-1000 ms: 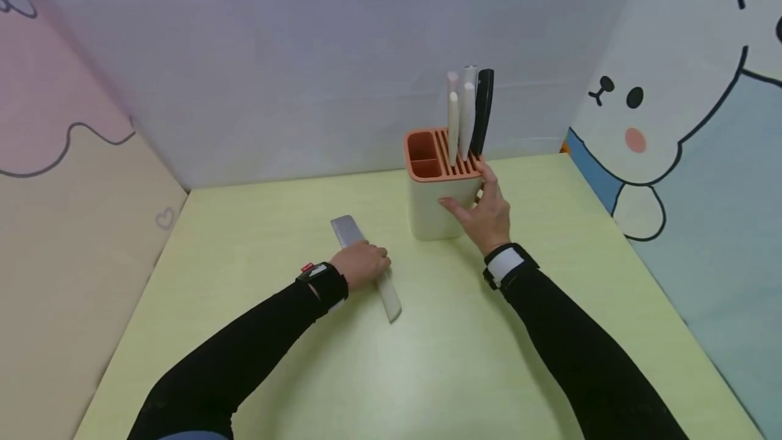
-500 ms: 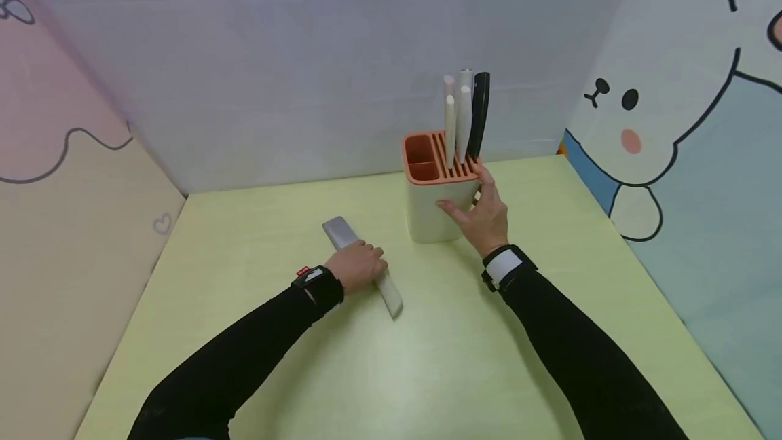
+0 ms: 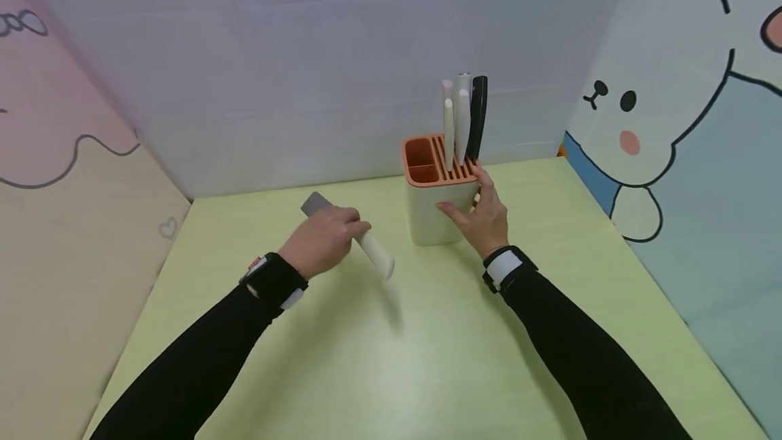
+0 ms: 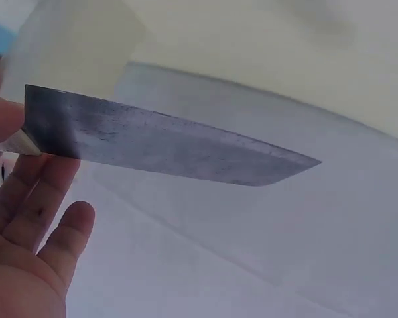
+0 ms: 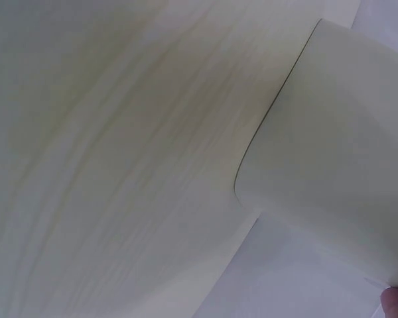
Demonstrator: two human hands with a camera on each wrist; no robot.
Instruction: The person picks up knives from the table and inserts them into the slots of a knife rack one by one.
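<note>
My left hand (image 3: 324, 240) holds a kitchen knife by its white handle (image 3: 375, 257), raised over the table with its shadow apart below. In the left wrist view the knife's broad grey blade (image 4: 152, 136) shows whole, with an angled tip; the thumb and fingers pinch it where handle meets blade. My right hand (image 3: 482, 219) grips the near right corner of a cream knife block (image 3: 427, 216), thumb on its front and fingers round the right side. In the right wrist view only one fingertip (image 5: 396, 303) shows, against the knife block's wall.
Several knives stand in the block's slots, among them a black-handled knife (image 3: 478, 117) and a white-handled knife (image 3: 462, 127). Left of the slots is an orange compartment (image 3: 420, 155). The block stands on a pale yellow-green table (image 3: 391, 372) near the back wall (image 3: 275, 87).
My left hand has lifted the knife off the table and moved up and left with it. The right hand stays on the knife block, which has not moved.
</note>
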